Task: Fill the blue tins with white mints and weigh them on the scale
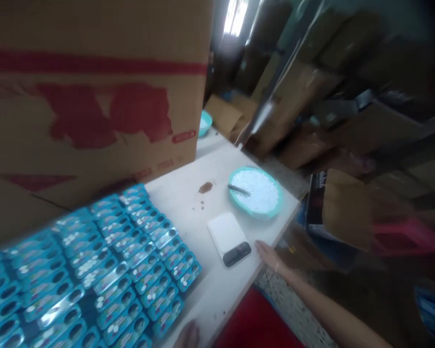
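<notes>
My right hand (268, 255) lies at the table's front edge, fingers stretched out, holding nothing. Just left of it is a white digital scale (227, 234) with a dark display strip and a bare top. Behind the scale stands a turquoise bowl (276, 209) full of small white pieces, a dark stick-like handle (239, 190) leaning in it. At the bottom edge, my left hand (188, 334) is blurred and partly cut off, so its fingers cannot be read. It is nearest to rows of blue packs (155, 290), several with white round pieces showing.
A big cardboard box (94, 116) with red print stands behind the packs. Brown scraps (205, 187) lie on the white table (181, 193). Another turquoise bowl (205, 123) is partly hidden by the box. Off the table's right side are an open carton (348, 208) and stacked boxes.
</notes>
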{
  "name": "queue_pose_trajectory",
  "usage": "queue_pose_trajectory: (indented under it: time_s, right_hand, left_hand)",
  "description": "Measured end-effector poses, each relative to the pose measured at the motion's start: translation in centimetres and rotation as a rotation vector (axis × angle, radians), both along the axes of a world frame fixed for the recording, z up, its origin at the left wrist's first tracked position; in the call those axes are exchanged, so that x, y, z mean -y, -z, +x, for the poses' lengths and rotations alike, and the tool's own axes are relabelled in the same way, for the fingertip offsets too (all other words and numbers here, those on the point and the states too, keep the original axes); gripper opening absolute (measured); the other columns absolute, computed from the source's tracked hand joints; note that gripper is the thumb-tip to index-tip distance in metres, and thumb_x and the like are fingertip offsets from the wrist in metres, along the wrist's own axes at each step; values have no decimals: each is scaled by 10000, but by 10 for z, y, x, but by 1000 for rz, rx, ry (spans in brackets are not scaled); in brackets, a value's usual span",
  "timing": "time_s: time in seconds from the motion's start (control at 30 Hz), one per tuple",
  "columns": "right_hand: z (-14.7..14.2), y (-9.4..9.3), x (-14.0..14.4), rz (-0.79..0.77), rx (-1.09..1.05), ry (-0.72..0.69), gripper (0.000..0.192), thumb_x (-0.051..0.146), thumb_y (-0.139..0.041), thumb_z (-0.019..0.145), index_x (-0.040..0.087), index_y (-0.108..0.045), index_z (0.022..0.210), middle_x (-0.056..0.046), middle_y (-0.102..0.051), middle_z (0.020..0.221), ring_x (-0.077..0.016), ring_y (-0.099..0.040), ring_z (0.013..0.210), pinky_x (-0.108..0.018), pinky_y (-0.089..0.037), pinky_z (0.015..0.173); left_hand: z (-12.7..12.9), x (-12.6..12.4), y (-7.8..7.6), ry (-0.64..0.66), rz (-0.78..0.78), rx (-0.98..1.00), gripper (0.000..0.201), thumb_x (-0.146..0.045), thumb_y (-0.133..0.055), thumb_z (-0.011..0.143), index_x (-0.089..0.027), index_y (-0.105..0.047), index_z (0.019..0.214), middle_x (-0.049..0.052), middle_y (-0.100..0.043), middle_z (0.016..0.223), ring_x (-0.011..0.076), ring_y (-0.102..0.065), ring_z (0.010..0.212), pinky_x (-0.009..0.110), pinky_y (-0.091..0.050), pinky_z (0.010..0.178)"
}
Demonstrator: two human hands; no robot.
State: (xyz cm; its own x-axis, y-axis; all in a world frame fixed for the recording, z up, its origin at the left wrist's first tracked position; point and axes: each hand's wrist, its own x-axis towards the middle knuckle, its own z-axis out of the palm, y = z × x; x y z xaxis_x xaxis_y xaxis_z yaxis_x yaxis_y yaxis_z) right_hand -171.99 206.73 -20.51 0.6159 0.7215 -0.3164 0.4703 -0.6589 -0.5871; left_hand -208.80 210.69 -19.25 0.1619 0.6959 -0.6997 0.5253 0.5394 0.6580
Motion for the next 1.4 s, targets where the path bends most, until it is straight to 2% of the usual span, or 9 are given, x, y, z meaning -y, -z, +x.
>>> queue_pose_trajectory:
  time_s: [0.13,0.33,0.5,0.77,0.93,1.03,1.13,1.3,1.4]
  right_hand:
    - [33,19,-46,-97,-118,-70,560,569,-331,873,164,-536,1201,-104,-665,989,-216,-636,810,-364,-519,771]
    - [12,23,-60,-35,-183,-294,422,513,-338,927,182,-512,1122,-77,-649,973,-225,-595,941,-358,-456,863]
    - [-11,32,-53,-4,-184,-355,431,475,-342,940,165,-459,1216,-88,-655,962,-235,-588,1007,-340,-463,854]
    - [-6,54,-10,59,-173,-560,438,417,-370,936,168,-523,1262,-109,-644,1138,-247,-571,1110,-344,-475,904]
    - [5,71,0,234,-126,-563,426,413,-393,928,180,-558,1245,-61,-654,826,-187,-624,705,-306,-527,681]
    - [7,77,-4,350,-270,-454,446,434,-371,941,168,-500,1276,-10,-564,686,-121,-486,468,-256,-470,483]
    - [8,81,-7,434,-434,-406,490,486,-372,937,145,-480,1271,-19,-553,710,-101,-472,459,-226,-424,424]
    - [9,81,1,520,-582,-407,537,560,-389,910,139,-495,1227,-16,-549,715,-100,-509,493,-200,-378,403]
    - [11,81,15,616,-637,-412,490,543,-383,918,147,-505,1179,-20,-551,760,-106,-536,547,-216,-416,473]
  left_hand:
    - [77,-2,34,-61,-119,171,548,-521,-615,730,-175,-589,1155,94,-681,1048,246,-649,972,360,-538,834]
    - [140,-14,54,-94,3,389,512,-367,-525,835,-145,-454,1290,116,-652,1080,185,-650,883,365,-517,856]
    - [130,-11,57,-98,87,386,362,-305,-482,879,-168,-498,1214,110,-652,1062,198,-635,943,343,-509,855]
    - [92,32,47,-76,-16,384,311,-385,-509,877,-191,-580,1108,111,-667,1063,202,-638,934,304,-511,848]
    - [92,55,68,-239,67,405,382,-473,-508,864,-173,-565,1092,85,-664,884,193,-658,808,295,-552,729]
    - [101,66,81,-342,181,359,354,-467,-501,873,-172,-542,1063,54,-645,813,172,-660,734,287,-556,690]
    - [109,74,83,-294,403,215,289,-421,-479,895,-172,-547,1025,57,-653,833,156,-649,724,275,-543,682]
    - [120,91,64,-102,943,-229,253,-330,-471,898,-164,-536,1078,114,-630,1016,202,-620,884,347,-525,782]
    - [135,102,49,44,1136,-400,202,-270,-468,900,-172,-540,1062,123,-619,1087,229,-599,990,374,-511,841]
